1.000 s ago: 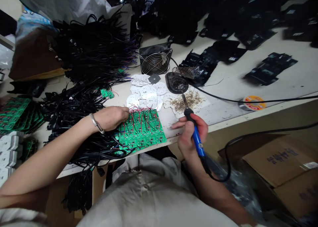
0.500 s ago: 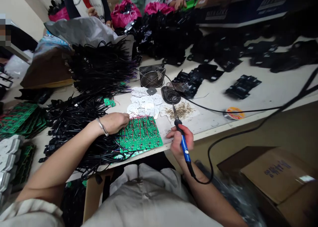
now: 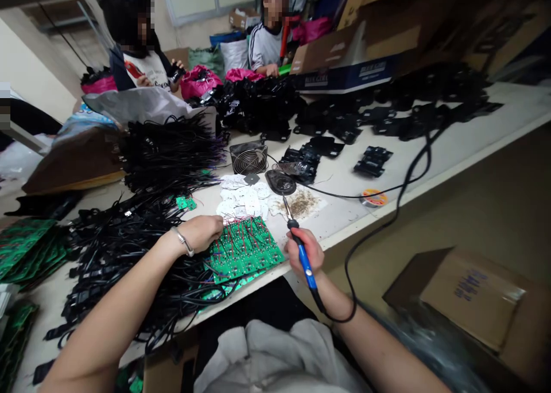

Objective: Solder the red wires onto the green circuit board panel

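My right hand (image 3: 310,248) is wrapped round the blue handle of a soldering iron (image 3: 305,261). The iron's tip points away from me, at the near edge of a black oval dish (image 3: 280,181) with a wire coil. My left hand (image 3: 203,232) is closed in a pinch at the upper left corner of a green circuit board (image 3: 247,255); whatever its fingers hold is hidden. Thin red and black wires stand up from the board. Another green board shows partly beneath it. Heaped black cables (image 3: 116,238) lie under and beside my left forearm.
Beyond the board are white discs (image 3: 245,201) and a small fan (image 3: 248,158). Brown crumbs (image 3: 303,203) lie on paper near the dish. A solder spool (image 3: 373,197) sits at the table edge. Black plastic parts (image 3: 372,161) cover the far side, where two people work.
The view has tilted up, showing more of the far room. The iron's tip stays close to the dish, and my left hand remains at the board's corner.
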Tool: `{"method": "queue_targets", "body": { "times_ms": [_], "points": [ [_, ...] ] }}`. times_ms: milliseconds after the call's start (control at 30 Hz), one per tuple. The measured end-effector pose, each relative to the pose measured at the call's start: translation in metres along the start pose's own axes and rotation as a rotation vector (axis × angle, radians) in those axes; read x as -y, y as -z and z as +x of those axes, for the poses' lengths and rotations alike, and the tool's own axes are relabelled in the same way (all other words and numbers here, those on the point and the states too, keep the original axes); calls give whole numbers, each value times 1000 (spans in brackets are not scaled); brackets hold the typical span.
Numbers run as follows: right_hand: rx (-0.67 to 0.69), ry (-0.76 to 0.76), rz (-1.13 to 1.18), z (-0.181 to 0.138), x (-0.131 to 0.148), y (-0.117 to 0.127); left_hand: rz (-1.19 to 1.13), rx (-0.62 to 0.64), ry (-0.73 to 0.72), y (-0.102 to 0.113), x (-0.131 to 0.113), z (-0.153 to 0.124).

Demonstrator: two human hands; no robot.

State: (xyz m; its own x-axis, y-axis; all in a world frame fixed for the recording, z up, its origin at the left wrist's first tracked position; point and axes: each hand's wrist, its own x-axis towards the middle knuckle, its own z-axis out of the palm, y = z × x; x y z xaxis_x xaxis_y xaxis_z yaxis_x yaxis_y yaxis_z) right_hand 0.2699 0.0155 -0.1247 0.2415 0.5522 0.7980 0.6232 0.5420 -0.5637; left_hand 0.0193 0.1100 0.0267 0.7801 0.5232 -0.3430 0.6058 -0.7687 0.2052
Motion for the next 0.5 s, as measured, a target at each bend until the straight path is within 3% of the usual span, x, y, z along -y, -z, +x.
{"method": "queue_targets", "body": {
  "times_ms": [233,500],
  "points": [
    [-17,155,-54,11,4,-2,37,-7,28,-1,0,1],
    [-49,208,-63,16,6,-5,50,-10,78,-3,-1,2]
  ]
}}
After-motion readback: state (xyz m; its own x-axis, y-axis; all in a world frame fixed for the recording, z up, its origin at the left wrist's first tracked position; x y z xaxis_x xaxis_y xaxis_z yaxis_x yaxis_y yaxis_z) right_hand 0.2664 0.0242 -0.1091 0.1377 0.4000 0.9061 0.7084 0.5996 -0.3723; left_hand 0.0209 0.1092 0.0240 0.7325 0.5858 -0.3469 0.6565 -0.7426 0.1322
